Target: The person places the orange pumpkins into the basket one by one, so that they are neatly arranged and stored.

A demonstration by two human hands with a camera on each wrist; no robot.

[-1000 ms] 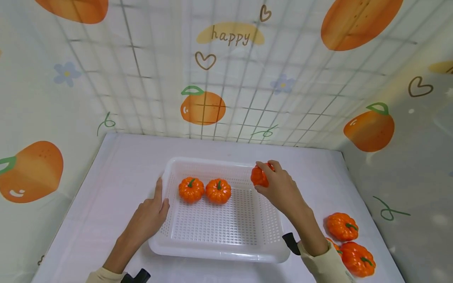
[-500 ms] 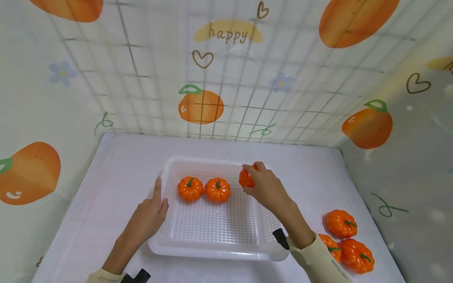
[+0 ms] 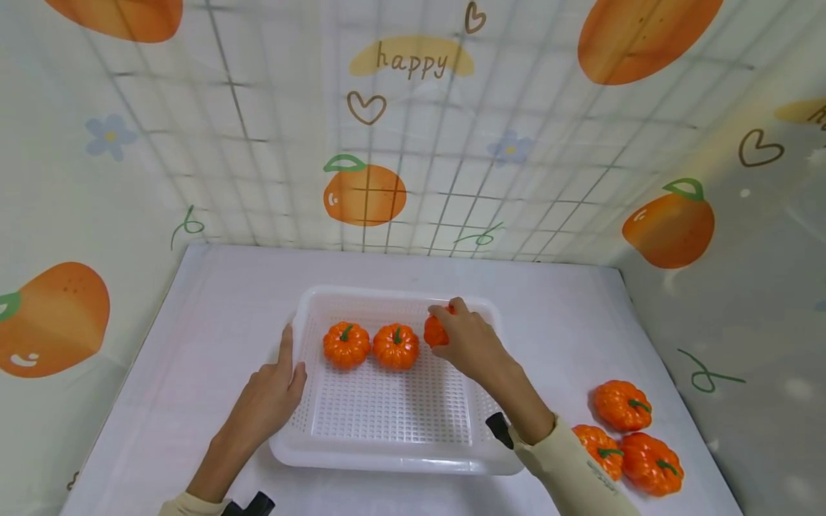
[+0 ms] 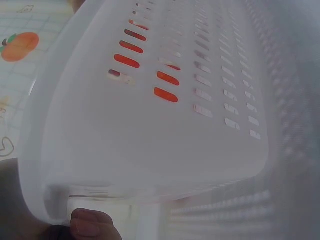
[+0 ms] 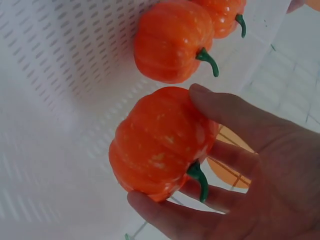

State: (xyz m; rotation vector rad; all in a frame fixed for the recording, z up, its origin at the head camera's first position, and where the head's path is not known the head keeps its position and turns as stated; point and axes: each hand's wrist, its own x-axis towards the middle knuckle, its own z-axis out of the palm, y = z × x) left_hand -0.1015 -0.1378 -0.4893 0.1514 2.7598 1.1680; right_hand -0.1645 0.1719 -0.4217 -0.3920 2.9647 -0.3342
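Orange pumpkin [image 5: 157, 142] gripped in right hand [image 3: 470, 345], white basket [image 3: 400, 462], left hand [image 3: 271, 394] at rim, index straight, backdrop [image 3: 290, 183] reading “happy”

Head: near side, facing far, down. Left wrist: close, facing basket [image 4: 130, 145] wall. Right wrist: close on pumpkins [image 5: 160, 142], shared with head.

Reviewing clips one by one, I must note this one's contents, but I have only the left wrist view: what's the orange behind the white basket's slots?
Observer: Two pumpkins sit side by side in the basket.
Operator: Is another one in hand?
Observer: Yes, the right hand grips a third pumpkin.
Operator: Any outside?
Observer: Three more pumpkins lie on the table, to the basket's right.
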